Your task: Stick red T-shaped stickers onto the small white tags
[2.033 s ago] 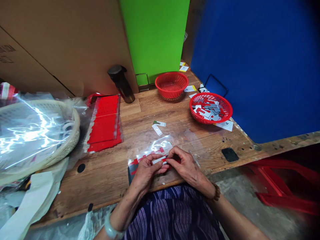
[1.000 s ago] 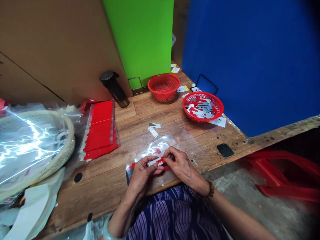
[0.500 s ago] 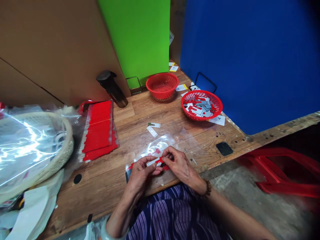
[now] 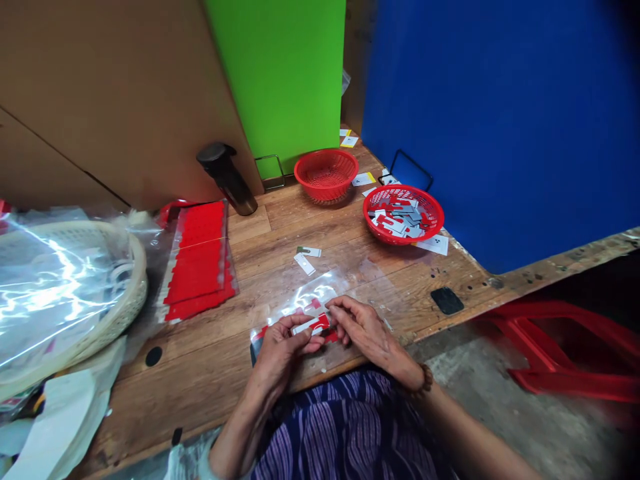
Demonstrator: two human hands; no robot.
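Fingers of the left hand [image 4: 280, 347] and right hand [image 4: 363, 330] were pinched together on a small white-and-red strip [image 4: 313, 325] at the bench's near edge, over a clear plastic bag [image 4: 310, 297]. Against the earlier head views, the right fingertips had slid off the strip's top towards its right end, suggesting the red piece was now pressed down. Near the far right corner, the filled red basket [image 4: 404, 215] sat untouched.

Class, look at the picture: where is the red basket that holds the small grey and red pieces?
The filled red basket sits on the wooden table, far right, against the blue panel, just right of the second red basket.
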